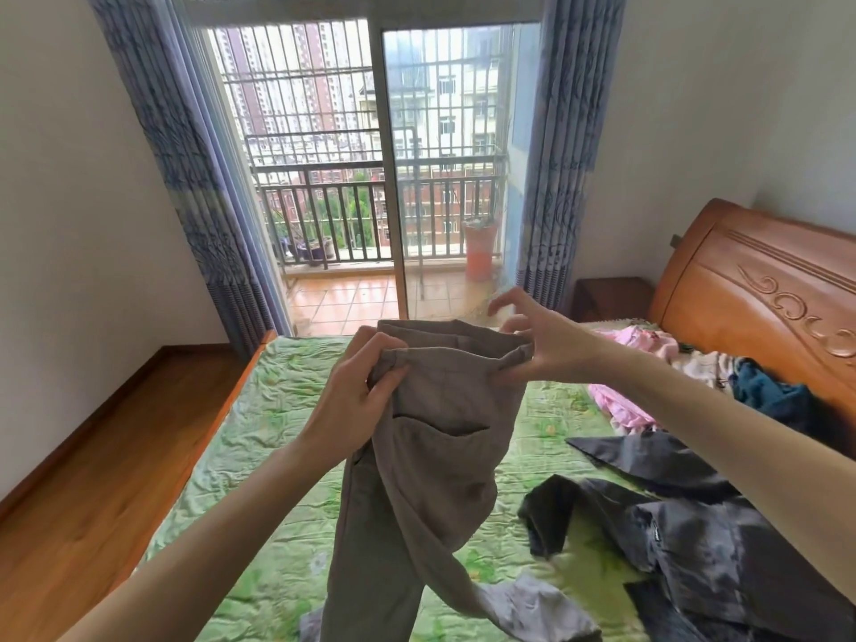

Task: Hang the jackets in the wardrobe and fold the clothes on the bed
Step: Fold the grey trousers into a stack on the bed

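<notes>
Bed [287,410] at 6 o'clock, left hand [356,391] grips grey trousers [431,456], right hand [542,345] barely pinching, so the waistband could slip.

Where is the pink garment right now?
In the head view, the pink garment lies crumpled on the bed's right side, near the wooden headboard, beside a teal garment.

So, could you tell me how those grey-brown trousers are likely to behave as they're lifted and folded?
Probably floppy: the trousers sag and twist below the waistband that the left hand and right hand pinch. Likely light, since fingertip grips hold them. The legs may drag over the bed.
</notes>
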`<state>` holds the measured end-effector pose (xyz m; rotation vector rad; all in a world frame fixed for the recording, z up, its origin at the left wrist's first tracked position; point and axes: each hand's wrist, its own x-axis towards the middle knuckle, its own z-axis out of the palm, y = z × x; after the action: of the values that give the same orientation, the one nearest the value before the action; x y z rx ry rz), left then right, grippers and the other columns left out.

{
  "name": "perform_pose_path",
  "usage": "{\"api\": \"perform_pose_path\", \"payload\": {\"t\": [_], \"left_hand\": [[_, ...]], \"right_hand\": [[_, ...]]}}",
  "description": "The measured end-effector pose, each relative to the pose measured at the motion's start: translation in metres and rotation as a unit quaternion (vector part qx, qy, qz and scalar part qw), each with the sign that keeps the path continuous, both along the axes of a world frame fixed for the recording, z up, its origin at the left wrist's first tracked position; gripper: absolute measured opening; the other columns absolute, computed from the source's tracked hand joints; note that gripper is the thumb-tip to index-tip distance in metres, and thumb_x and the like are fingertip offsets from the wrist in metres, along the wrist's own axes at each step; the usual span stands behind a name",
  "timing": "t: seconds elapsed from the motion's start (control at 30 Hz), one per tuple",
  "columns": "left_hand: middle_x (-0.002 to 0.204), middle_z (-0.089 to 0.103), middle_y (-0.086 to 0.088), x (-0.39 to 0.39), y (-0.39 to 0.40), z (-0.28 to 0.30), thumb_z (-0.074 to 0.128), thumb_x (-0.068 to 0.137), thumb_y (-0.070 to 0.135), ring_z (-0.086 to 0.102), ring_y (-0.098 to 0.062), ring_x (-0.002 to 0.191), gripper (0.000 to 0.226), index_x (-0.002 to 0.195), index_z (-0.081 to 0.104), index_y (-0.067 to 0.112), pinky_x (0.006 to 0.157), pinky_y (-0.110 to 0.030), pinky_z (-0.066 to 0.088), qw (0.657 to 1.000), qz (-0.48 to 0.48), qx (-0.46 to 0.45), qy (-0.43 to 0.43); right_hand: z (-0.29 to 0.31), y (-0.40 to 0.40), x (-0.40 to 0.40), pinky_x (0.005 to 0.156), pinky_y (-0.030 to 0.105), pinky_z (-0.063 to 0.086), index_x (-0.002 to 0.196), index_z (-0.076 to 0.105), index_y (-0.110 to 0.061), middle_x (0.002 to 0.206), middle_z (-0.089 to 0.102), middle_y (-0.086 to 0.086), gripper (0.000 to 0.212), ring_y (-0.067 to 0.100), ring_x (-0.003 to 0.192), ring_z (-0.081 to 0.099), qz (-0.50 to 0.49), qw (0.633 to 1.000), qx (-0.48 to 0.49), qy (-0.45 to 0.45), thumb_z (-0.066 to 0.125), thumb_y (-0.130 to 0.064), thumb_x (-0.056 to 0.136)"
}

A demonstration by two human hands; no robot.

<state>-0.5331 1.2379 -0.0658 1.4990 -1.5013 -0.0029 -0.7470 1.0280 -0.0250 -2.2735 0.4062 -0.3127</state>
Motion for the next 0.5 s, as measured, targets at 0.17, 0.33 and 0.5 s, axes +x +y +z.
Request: {"api": "perform_pose_path", "payload": {"t": [0.17,0.33,0.5], "left_hand": [[0.102,0.059,0.002,0.003,-0.004,0.015,0.06,0.102,0.003,0.059,-0.006,0.097,0.016,0.109,0.064,0.017,0.081,-0.014,0.044,0.999,-0.001,-0.036,-0.004],[0.136,0.061,0.016,0.02,-0.019,0.05,0.058,0.105,0.009,0.055,0.001,0.127,0.047,0.145,0.053,0.033,0.105,-0.024,0.049,0.999,0.013,-0.037,0.007],[0.105,0.06,0.018,0.045,-0.04,0.127,0.07,0.099,0.017,0.057,0.014,0.089,0.054,0.148,0.052,0.026,0.077,-0.006,0.043,0.996,0.08,-0.048,-0.01]], "right_hand": [[0.012,0.004,0.01,0.085,0.041,0.063,0.11,0.077,-0.017,0.101,0.076,0.002,0.029,0.02,0.096,0.074,0.023,0.997,-0.02,0.066,0.085,-0.029,0.086],[0.054,0.0,0.025,0.08,0.031,0.061,0.103,0.077,-0.014,0.094,0.077,-0.004,0.021,0.013,0.086,0.072,0.027,0.99,-0.117,0.076,0.073,-0.033,0.096],[0.134,-0.016,0.052,0.061,0.015,0.046,0.086,0.074,-0.007,0.08,0.071,0.008,0.027,0.021,0.074,0.066,-0.032,0.962,-0.273,0.011,0.076,-0.033,0.093]]}}
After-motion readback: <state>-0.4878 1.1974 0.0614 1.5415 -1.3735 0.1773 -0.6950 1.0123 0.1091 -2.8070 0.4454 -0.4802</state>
